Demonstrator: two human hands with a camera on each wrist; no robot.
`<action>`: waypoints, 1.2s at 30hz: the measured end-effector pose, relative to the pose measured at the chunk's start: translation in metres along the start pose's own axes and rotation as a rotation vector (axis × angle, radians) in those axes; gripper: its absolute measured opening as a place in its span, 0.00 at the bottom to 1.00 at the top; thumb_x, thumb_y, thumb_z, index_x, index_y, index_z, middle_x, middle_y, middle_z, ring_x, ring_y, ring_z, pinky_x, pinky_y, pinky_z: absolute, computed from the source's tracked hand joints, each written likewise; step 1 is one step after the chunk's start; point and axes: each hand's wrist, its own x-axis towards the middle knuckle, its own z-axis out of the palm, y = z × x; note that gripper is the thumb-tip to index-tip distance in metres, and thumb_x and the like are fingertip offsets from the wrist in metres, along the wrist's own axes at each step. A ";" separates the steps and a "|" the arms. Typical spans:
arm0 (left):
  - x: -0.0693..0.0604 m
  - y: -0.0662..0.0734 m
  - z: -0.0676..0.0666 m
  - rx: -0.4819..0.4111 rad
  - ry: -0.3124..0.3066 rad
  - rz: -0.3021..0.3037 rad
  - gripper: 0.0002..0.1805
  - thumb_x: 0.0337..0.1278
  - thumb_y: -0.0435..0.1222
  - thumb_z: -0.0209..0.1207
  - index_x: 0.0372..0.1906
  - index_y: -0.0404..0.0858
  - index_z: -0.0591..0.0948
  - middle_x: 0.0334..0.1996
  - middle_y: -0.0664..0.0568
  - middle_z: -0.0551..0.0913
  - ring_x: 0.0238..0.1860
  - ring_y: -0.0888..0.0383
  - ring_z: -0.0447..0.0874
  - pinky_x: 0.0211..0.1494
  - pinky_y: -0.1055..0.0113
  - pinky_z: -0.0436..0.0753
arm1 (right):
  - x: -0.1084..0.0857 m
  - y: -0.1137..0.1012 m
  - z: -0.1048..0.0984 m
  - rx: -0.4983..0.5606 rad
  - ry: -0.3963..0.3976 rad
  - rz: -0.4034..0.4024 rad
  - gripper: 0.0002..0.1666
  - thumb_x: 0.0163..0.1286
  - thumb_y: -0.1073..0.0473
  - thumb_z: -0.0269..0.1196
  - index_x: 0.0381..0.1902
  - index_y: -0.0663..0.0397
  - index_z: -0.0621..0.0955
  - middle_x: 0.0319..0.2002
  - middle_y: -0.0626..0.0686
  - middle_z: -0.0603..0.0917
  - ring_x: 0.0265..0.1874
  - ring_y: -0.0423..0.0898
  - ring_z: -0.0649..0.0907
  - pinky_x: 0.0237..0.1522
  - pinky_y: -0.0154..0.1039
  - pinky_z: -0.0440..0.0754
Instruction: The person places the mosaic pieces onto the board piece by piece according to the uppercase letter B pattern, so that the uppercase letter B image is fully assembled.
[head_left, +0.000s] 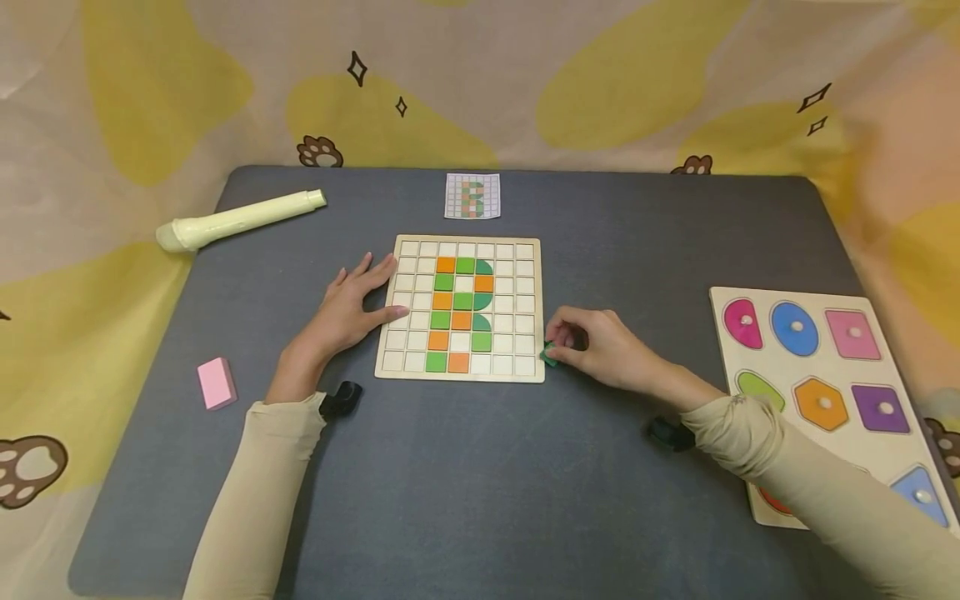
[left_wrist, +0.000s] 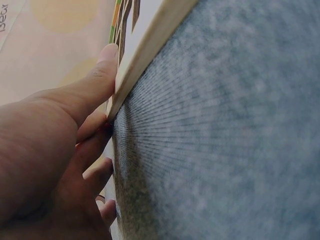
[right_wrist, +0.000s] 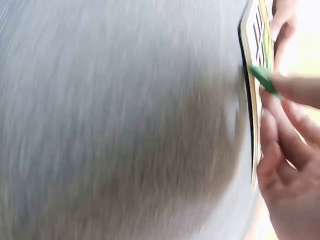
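Note:
A square wooden grid board (head_left: 508, 342) lies in the middle of the table, with orange, light green and dark green tiles in some cells. My left hand (head_left: 348, 308) is spread at its left side: the thumb lies on the rim, and the index fingertip touches the upper left edge. In the left wrist view that thumb (left_wrist: 97, 75) is straight on the board's edge. Between thumb and fingers, my right hand (head_left: 611, 346) pinches a small dark green tile (head_left: 551, 356) just off the board's right edge. The tile (right_wrist: 265, 80) is blurred in the right wrist view, its outline partly covered.
A small pattern card (head_left: 472, 197) lies behind the board. At the back left is a pale yellow microphone-shaped stick (head_left: 247, 219), with a pink block (head_left: 217, 384) nearer. A knobbed shape puzzle (head_left: 813, 354) lies right, partly under the right forearm.

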 end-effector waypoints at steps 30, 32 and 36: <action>0.001 -0.001 0.000 0.001 -0.004 -0.009 0.49 0.71 0.45 0.68 0.87 0.44 0.53 0.87 0.54 0.50 0.89 0.48 0.34 0.88 0.43 0.30 | 0.044 -0.044 0.061 0.002 0.065 0.069 0.09 0.59 0.60 0.81 0.27 0.46 0.89 0.25 0.41 0.87 0.33 0.45 0.80 0.57 0.56 0.70; 0.001 -0.001 0.000 0.006 -0.005 -0.010 0.49 0.71 0.45 0.69 0.87 0.44 0.53 0.87 0.53 0.50 0.89 0.48 0.34 0.88 0.43 0.30 | 0.045 -0.044 0.061 0.008 0.063 0.082 0.10 0.58 0.60 0.81 0.27 0.46 0.88 0.25 0.43 0.86 0.36 0.46 0.80 0.59 0.57 0.69; 0.001 -0.001 0.000 0.019 -0.008 -0.007 0.49 0.70 0.45 0.69 0.87 0.43 0.53 0.87 0.52 0.50 0.89 0.47 0.35 0.88 0.42 0.30 | 0.046 -0.043 0.062 -0.001 0.073 0.106 0.12 0.57 0.58 0.83 0.29 0.47 0.86 0.27 0.45 0.84 0.37 0.47 0.78 0.59 0.56 0.69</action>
